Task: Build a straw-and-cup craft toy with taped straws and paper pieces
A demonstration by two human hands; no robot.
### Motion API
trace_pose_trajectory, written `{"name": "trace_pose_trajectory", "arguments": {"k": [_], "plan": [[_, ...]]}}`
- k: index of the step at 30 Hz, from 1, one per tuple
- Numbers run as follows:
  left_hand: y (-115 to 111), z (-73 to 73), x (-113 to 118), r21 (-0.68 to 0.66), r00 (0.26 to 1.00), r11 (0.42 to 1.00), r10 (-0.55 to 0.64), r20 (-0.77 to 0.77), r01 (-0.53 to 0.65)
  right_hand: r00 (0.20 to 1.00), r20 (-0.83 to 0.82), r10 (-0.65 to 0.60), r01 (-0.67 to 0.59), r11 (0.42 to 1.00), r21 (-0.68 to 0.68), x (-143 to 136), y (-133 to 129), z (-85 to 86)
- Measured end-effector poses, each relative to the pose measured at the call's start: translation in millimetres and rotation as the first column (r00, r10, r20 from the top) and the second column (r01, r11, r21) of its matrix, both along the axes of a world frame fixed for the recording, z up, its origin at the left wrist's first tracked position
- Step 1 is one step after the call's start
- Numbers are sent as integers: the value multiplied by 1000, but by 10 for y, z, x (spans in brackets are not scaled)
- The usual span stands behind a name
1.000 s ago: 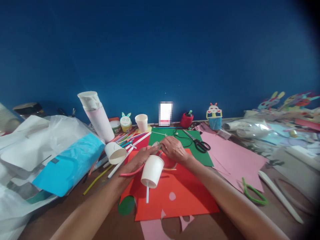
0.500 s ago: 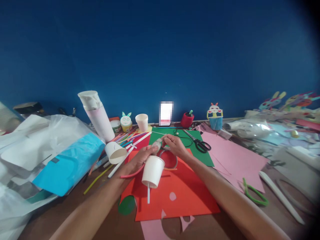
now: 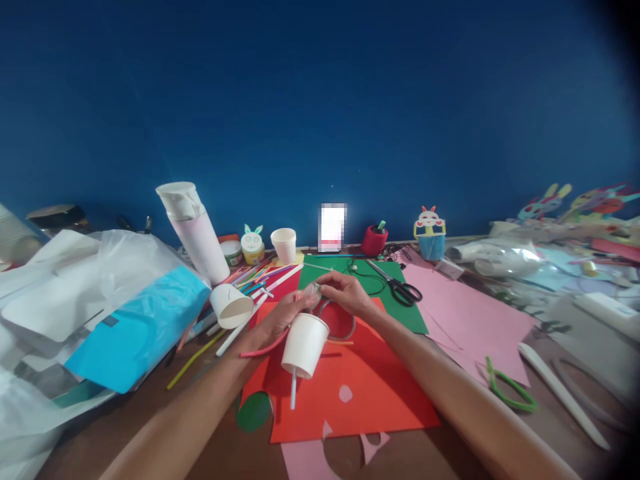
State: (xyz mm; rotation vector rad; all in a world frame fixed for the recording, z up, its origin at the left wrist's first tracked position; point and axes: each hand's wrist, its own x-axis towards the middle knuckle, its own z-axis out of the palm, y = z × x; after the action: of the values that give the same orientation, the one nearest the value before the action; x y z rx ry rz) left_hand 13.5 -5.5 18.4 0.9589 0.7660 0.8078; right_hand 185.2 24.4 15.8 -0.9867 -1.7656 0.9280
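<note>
L hand (image 3: 286,315) grips clear roll (image 3: 312,292) above far edge of red sheet (image 3: 373,390); R hand (image 3: 349,293) pinches roll's side w/ fingertips. White cup (image 3: 305,345) w/ straw (image 3: 293,393) tilts above sheet; can't tell what holds it. Scissors (image 3: 404,292) beyond sheet, to rt; green disc (image 3: 253,412) by sheet's L edge.

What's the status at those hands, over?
Left hand, right hand: both pinching small translucent item. White paper cup: tilted, straw protruding. Black-handled scissors: off right.

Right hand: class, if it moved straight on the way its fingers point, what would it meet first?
Probably the small clear object held in the left hand; depth is hard to judge.
</note>
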Motion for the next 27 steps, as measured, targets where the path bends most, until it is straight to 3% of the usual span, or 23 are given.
{"name": "trace_pose_trajectory", "arguments": {"k": [8, 19, 21, 27], "plan": [[-39, 24, 21, -4, 996, 999, -35, 82, 35, 971, -207, -124, 100, 987, -125, -49, 10, 16], [-61, -11, -9, 45, 995, 995, -89, 39, 88, 953, -247, -172, 119, 969, -216, -87, 4, 32], [-43, -53, -27, 47, 997, 996, -77, 19, 77, 961, -209, -182, 144, 972, -185, -84, 6, 31], [45, -119, -48, 20, 998, 998, -58, -12, 58, 964, -2, -264, 263, 959, 103, -94, -55, 58]]}}
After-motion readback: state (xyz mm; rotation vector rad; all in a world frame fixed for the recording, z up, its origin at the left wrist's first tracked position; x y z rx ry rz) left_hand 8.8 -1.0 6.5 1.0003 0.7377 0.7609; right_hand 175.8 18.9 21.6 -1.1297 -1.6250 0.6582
